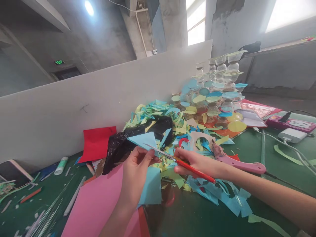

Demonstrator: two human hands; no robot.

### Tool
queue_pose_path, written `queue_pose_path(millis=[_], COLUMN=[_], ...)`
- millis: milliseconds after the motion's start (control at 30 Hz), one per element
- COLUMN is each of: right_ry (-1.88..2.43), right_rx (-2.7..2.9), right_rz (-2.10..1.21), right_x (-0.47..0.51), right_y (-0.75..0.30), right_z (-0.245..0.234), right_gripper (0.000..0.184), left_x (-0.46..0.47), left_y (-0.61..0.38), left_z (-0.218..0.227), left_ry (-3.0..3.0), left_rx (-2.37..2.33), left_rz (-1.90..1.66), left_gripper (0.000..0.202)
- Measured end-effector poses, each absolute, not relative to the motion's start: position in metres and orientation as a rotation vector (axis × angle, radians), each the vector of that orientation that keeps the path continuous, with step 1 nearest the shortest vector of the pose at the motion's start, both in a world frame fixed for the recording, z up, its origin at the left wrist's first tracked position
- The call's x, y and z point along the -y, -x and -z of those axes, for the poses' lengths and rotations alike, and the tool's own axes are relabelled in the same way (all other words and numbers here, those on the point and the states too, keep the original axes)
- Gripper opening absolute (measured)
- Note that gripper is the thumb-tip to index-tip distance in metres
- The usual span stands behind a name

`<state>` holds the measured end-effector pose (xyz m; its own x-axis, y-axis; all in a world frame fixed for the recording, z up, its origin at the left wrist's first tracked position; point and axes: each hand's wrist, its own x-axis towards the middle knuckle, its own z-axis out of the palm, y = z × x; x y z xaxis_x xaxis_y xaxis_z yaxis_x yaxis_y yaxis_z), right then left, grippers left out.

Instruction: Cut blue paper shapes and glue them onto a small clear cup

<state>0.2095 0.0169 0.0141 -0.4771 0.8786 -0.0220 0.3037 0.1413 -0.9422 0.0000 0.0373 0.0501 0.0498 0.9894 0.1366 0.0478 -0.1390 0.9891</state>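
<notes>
A folded light-blue paper (144, 139) is pinched between the thumb and fingers of my left hand (138, 168), its pointed corner aimed left. My right hand (189, 161) grips red-handled scissors (195, 171); their blades lie against the paper just above my left thumb. Under my left wrist rest a blue paper square (151, 187) and a large pink sheet (96, 200). Behind both hands, a black plastic bag (118, 144) sits among a heap of blue, green and yellow paper scraps (153, 110).
Clear plastic cups with paper discs (228, 77) are stacked at back right. A pink glue gun (237, 163) lies right of my hand, near a power strip (291, 123) and charger cables. Red paper (97, 141) leans by the white partition (61, 121). A glue stick (61, 165) lies left.
</notes>
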Motion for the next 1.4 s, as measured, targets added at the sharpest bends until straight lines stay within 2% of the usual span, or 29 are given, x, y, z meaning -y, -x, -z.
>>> queue_pose_path(millis=[833, 1233, 1400], right_ry=[1.211, 1.093, 1.148], right_rx=[1.867, 1.860, 1.928], right_rz=[-1.299, -1.365, -1.273], right_x=[-0.018, -0.017, -0.019], right_y=[-0.212, -0.207, -0.211], right_z=[-0.017, -0.011, -0.011], right_gripper=[0.049, 0.051, 0.051], left_x=[-0.038, -0.030, -0.031], left_y=[0.005, -0.007, -0.002], left_z=[-0.053, -0.052, -0.055], left_ry=[-1.314, -1.355, -1.419], left_rx=[-1.130, -1.150, -1.170], left_rz=[-1.158, -1.063, -1.005], left_gripper=[0.031, 0.031, 0.030])
